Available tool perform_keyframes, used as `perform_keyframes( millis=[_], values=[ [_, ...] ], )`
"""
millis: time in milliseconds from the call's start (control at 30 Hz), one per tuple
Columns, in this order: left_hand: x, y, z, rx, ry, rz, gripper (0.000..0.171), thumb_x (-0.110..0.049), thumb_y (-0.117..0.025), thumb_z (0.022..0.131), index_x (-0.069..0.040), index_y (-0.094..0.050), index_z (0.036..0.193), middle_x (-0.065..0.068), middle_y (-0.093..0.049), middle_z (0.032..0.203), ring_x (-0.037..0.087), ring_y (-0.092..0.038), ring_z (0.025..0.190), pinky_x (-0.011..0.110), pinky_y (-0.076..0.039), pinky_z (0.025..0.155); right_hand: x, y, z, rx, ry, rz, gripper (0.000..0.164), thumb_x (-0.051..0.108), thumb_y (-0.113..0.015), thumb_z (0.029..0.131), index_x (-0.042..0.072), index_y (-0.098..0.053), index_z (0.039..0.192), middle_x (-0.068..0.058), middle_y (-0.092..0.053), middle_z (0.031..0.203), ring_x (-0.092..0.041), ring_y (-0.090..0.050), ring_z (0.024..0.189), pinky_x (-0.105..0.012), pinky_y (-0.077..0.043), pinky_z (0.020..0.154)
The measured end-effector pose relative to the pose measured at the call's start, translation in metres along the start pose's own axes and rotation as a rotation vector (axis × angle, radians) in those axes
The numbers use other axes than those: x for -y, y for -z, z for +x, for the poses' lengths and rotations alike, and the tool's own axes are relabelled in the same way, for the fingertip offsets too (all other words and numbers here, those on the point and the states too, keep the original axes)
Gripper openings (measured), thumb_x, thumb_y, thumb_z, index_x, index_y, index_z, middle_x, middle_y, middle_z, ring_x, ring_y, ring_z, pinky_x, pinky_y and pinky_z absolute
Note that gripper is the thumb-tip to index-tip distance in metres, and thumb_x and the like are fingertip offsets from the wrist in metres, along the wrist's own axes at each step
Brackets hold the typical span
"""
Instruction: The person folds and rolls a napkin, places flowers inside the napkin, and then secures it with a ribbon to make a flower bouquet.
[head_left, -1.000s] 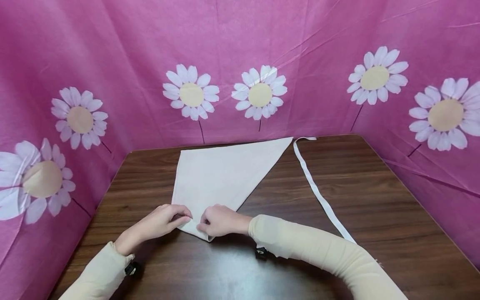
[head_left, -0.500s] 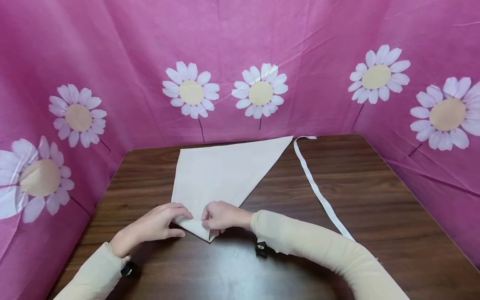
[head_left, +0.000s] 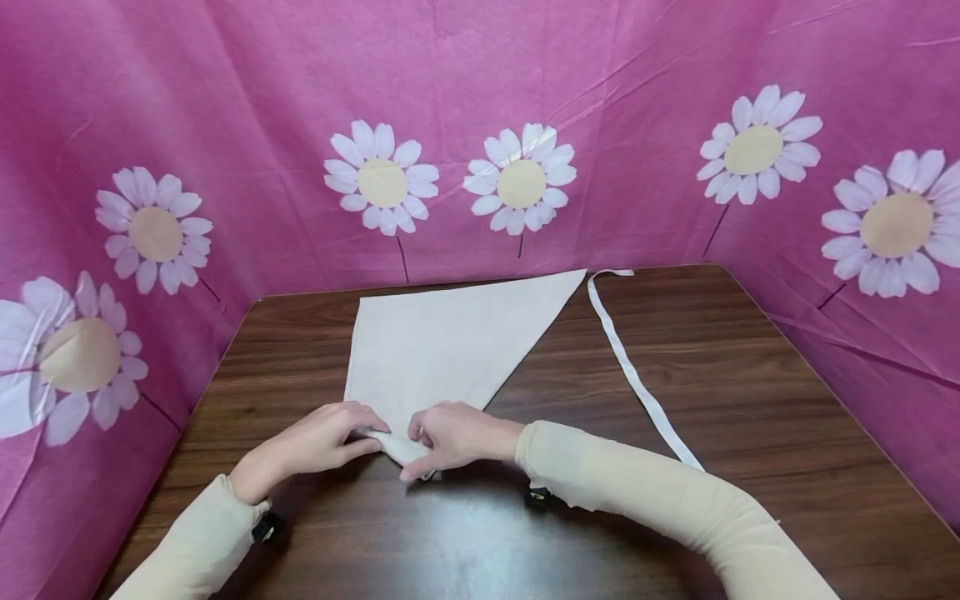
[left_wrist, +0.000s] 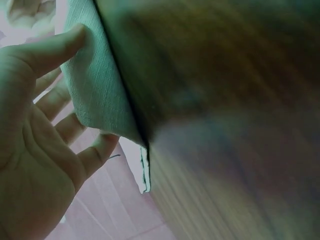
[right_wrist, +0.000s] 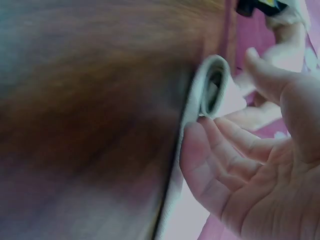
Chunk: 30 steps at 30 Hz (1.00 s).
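Note:
An off-white cloth lies flat on the table, its far side wide and running to a point at the right. Its near end is turned up into a small roll, whose open end shows in the right wrist view. My left hand pinches the left part of this roll, the thumb on the near face and the fingers behind. At the roll's right end is my right hand. Its loosely bent fingers touch the cloth, and the thumb stands apart from them.
A long white fabric strip curves along the right of the cloth; whether it joins the cloth's far corner I cannot tell. The brown wooden table backs onto a pink curtain with daisies.
The left thumb came off the cloth, then closed on the roll again. My right hand has shifted slightly right and spread its thumb. The near end is rolled up a little further.

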<state>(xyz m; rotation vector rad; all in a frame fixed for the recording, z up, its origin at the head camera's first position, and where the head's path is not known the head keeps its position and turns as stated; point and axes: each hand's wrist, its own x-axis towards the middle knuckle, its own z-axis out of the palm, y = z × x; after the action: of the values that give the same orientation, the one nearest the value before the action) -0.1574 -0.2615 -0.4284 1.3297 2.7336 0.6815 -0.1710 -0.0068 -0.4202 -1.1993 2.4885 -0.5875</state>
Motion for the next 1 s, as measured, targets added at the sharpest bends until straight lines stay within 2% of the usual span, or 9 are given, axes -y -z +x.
perform_keyframes(
  millis=[100, 233, 333, 433, 567, 700, 833, 900, 1000],
  values=[
    [0.001, 0.002, 0.003, 0.026, 0.023, -0.061, 0.015, -0.012, -0.072, 0.095, -0.013, -0.074, 0.109, -0.009, -0.071, 0.102, 0.004, -0.063, 0.093, 0.033, -0.054, 0.08, 0.001, -0.003, -0.003, -0.011, 0.001, -0.001, 0.04, 0.045, -0.081, 0.086, 0.012, -0.069, 0.106, 0.021, -0.056, 0.058, 0.005, -0.053, 0.063, -0.014, -0.043, 0.064],
    [0.003, 0.003, 0.006, 0.042, 0.04, -0.15, 0.014, -0.012, -0.068, 0.098, -0.012, -0.073, 0.112, -0.008, -0.072, 0.105, 0.005, -0.062, 0.094, 0.031, -0.053, 0.082, 0.001, -0.004, -0.002, -0.03, -0.013, 0.024, 0.017, 0.028, -0.078, 0.09, 0.014, -0.074, 0.099, 0.017, -0.062, 0.067, 0.005, -0.054, 0.064, -0.014, -0.043, 0.063],
    [0.005, 0.002, 0.007, 0.034, 0.05, -0.192, 0.015, -0.01, -0.065, 0.1, -0.008, -0.072, 0.114, -0.003, -0.072, 0.108, 0.009, -0.064, 0.097, 0.031, -0.053, 0.083, -0.001, -0.003, 0.0, -0.02, -0.035, 0.075, 0.007, 0.019, -0.077, 0.088, 0.015, -0.076, 0.094, 0.016, -0.067, 0.071, 0.007, -0.056, 0.065, -0.013, -0.044, 0.064],
    [0.006, 0.001, 0.007, 0.02, 0.05, -0.204, 0.016, -0.008, -0.064, 0.1, -0.005, -0.071, 0.114, 0.001, -0.072, 0.109, 0.012, -0.065, 0.1, 0.032, -0.053, 0.084, -0.004, -0.003, 0.001, 0.011, -0.077, 0.186, 0.005, 0.014, -0.076, 0.088, 0.012, -0.077, 0.093, 0.015, -0.067, 0.067, 0.001, -0.059, 0.056, -0.017, -0.049, 0.058],
    [0.007, 0.001, 0.009, -0.012, 0.028, -0.172, 0.015, -0.004, -0.065, 0.099, -0.005, -0.071, 0.112, 0.001, -0.071, 0.106, 0.013, -0.064, 0.097, 0.032, -0.054, 0.082, -0.008, -0.004, 0.0, 0.043, -0.137, 0.361, 0.006, 0.008, -0.075, 0.089, 0.006, -0.076, 0.094, 0.01, -0.066, 0.061, -0.011, -0.061, 0.046, -0.024, -0.053, 0.047],
    [0.003, 0.0, 0.01, -0.038, 0.003, -0.138, 0.018, -0.004, -0.073, 0.093, -0.011, -0.073, 0.11, -0.002, -0.068, 0.108, 0.013, -0.062, 0.099, 0.03, -0.055, 0.079, -0.011, -0.002, 0.0, 0.066, -0.16, 0.478, 0.005, 0.006, -0.077, 0.088, 0.005, -0.075, 0.093, 0.002, -0.068, 0.062, -0.016, -0.066, 0.052, -0.028, -0.056, 0.05],
    [-0.002, -0.003, 0.011, 0.003, 0.005, -0.103, 0.025, -0.009, -0.081, 0.086, -0.016, -0.074, 0.109, -0.008, -0.067, 0.108, 0.01, -0.06, 0.098, 0.029, -0.055, 0.079, -0.017, 0.005, -0.001, 0.095, -0.213, 0.617, 0.007, 0.004, -0.079, 0.087, 0.005, -0.075, 0.092, -0.005, -0.072, 0.069, -0.021, -0.07, 0.061, -0.033, -0.058, 0.055],
    [-0.003, -0.004, 0.011, 0.032, 0.014, -0.066, 0.025, -0.013, -0.082, 0.086, -0.018, -0.075, 0.109, -0.011, -0.068, 0.105, 0.008, -0.06, 0.095, 0.03, -0.053, 0.08, -0.021, 0.008, -0.003, 0.09, -0.229, 0.685, 0.01, 0.003, -0.078, 0.087, 0.003, -0.074, 0.097, -0.007, -0.073, 0.074, -0.022, -0.071, 0.066, -0.035, -0.059, 0.057],
    [-0.002, -0.006, 0.012, 0.054, 0.036, -0.043, 0.02, -0.018, -0.08, 0.089, -0.019, -0.076, 0.108, -0.013, -0.069, 0.102, 0.005, -0.061, 0.093, 0.03, -0.052, 0.081, -0.025, 0.009, -0.005, 0.055, -0.196, 0.733, 0.021, 0.002, -0.077, 0.088, -0.001, -0.07, 0.107, -0.007, -0.074, 0.082, -0.022, -0.071, 0.071, -0.037, -0.06, 0.059]
  ],
)
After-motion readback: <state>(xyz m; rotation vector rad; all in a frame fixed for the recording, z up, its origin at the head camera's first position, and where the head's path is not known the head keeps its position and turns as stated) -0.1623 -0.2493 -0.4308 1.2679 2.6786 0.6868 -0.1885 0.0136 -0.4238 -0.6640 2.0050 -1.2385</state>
